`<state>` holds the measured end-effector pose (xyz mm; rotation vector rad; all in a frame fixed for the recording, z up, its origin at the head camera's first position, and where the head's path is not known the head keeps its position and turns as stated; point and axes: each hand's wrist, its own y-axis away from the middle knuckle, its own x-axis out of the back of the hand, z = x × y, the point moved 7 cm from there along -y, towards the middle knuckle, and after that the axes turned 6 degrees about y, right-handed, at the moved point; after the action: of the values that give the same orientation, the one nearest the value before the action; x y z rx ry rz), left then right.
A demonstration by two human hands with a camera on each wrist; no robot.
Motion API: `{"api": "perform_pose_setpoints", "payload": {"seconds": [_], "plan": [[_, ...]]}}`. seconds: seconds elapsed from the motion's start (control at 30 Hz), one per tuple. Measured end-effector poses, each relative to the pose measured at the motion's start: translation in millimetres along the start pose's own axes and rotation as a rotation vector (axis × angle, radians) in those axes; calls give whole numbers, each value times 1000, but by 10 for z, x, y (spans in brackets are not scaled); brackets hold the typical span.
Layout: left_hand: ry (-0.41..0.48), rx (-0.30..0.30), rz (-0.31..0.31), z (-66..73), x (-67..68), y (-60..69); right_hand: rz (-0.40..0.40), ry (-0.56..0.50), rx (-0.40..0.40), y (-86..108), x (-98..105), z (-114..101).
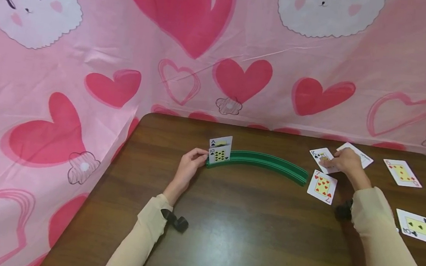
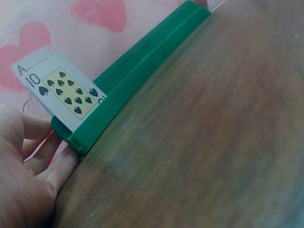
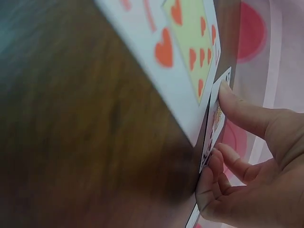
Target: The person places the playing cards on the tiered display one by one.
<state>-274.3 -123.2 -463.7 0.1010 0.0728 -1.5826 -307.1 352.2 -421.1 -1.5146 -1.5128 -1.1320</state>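
At the left end of a curved green card holder (image 1: 268,160), my left hand (image 1: 187,167) grips the holder's tip between thumb and fingers. The ten of spades (image 2: 70,92) stands in the slot there, with an ace (image 1: 217,141) mostly hidden behind it. My right hand (image 1: 347,162) is at the king card (image 1: 316,155) lying on the table. In the right wrist view its thumb lies on the king's face and the curled fingers are at its edge, pinching it. The seven of hearts (image 1: 322,187) lies face up just nearer, beside the holder's right end.
A joker (image 1: 366,159) lies partly behind the right hand. Farther right are a red diamond card (image 1: 403,173) and a black club card (image 1: 422,228), both face up. The brown wooden table (image 1: 226,229) meets a pink heart-patterned cloth (image 1: 262,38) at the back and left.
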Motion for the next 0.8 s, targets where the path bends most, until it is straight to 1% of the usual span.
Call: {"api": "perform_pose_setpoints", "payload": {"seconds": [0.13,0.27,0.43,0.53,0.6,0.67,0.8], "plan": [[-16,-8,8,-5,12,-14,7,-27,-8,48,8,21],[-29,-3,10,-21,16,-26,14,-62,-1,52,15,26],[-44,-1,10,-29,9,-30,68,-102,-3,50,24,49],[-40,-5,5,-19,-2,-27,114,-125,-16,57,21,80],[-40,-9,3,-13,-5,-24,142,-157,-38,69,15,102],[-42,-9,1,-12,-4,-21,202,-176,-50,87,36,108],[-40,-3,-4,-13,9,-11,312,-215,-14,128,126,33]]}}
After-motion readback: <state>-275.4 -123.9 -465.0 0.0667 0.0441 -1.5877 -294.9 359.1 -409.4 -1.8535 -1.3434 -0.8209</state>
